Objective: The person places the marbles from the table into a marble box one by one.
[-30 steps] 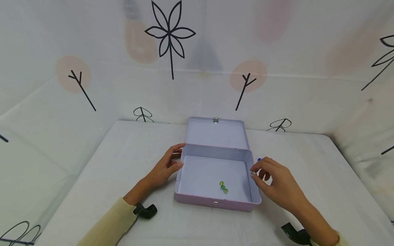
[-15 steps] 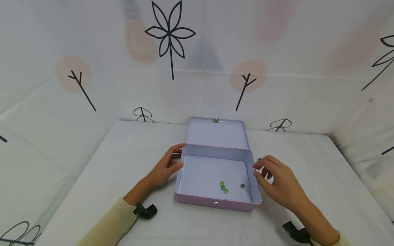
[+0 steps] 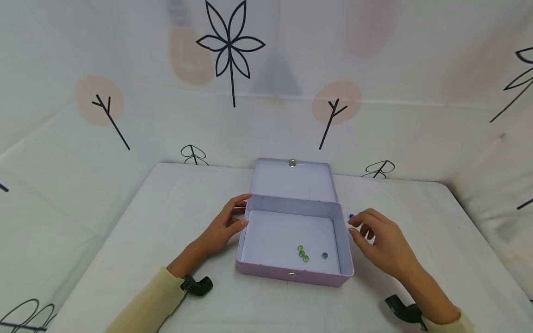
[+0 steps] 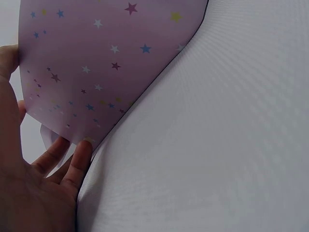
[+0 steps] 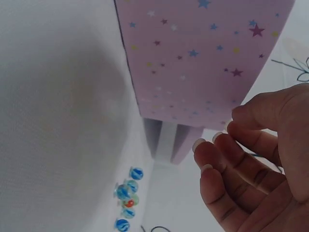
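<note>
A lilac tin box [image 3: 291, 279] with its lid [image 3: 294, 180] folded back stands on the white table. Inside it, several glass marbles lie on the floor: three greenish ones, including a green marble [image 3: 301, 254], and a grey marble [image 3: 325, 255] to their right. My left hand [image 3: 222, 229] touches the box's left wall with its fingertips, the fingers spread along the star-printed side [image 4: 96, 63]. Just outside the right wall hovers my right hand [image 3: 383, 243], fingers loosely bent and holding nothing. Past its fingertips [image 5: 208, 152], several blue marbles [image 5: 124, 191] lie on the table.
A white cloth covers the table [image 3: 200, 185]. Behind it hangs a pale curtain [image 3: 145, 60] with flower and twig drawings. In the head view only one blue marble [image 3: 351, 216] shows beside the right hand; that hand hides what lies beyond.
My right hand has let the grey marble go into the box and drawn slightly back to the right. The marble has rolled a little left. My left hand has stayed put.
</note>
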Tool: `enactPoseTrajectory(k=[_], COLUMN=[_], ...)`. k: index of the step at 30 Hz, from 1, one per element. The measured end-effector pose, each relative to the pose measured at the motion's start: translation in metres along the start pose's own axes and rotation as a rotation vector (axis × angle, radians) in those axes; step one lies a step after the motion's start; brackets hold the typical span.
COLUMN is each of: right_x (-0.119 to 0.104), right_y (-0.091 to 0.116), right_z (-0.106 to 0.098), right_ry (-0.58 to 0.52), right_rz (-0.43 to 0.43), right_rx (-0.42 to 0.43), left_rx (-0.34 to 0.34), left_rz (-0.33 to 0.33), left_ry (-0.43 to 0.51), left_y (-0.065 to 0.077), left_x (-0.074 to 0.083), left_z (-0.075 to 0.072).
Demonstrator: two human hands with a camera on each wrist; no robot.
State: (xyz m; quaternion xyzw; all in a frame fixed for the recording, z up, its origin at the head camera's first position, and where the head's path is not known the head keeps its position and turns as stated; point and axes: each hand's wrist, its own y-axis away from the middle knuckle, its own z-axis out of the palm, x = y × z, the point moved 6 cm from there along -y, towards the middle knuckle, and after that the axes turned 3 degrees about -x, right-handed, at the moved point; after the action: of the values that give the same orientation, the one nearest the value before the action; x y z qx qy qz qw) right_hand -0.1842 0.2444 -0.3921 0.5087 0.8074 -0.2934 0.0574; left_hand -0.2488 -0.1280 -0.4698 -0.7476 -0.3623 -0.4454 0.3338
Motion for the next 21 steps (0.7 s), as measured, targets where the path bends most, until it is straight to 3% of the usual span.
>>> enactPoseTrajectory(k=[21], right_x=[0.033], right_y=[0.003], right_z=[0.01], right_ry=[0.037], right_rz=[0.081], right_rx=[-0.054], left_rx=[-0.003], left_rz=[0.001], left_ry=[0.004], left_y=[0.0], left_x=[-0.004], left_z=[0.0])
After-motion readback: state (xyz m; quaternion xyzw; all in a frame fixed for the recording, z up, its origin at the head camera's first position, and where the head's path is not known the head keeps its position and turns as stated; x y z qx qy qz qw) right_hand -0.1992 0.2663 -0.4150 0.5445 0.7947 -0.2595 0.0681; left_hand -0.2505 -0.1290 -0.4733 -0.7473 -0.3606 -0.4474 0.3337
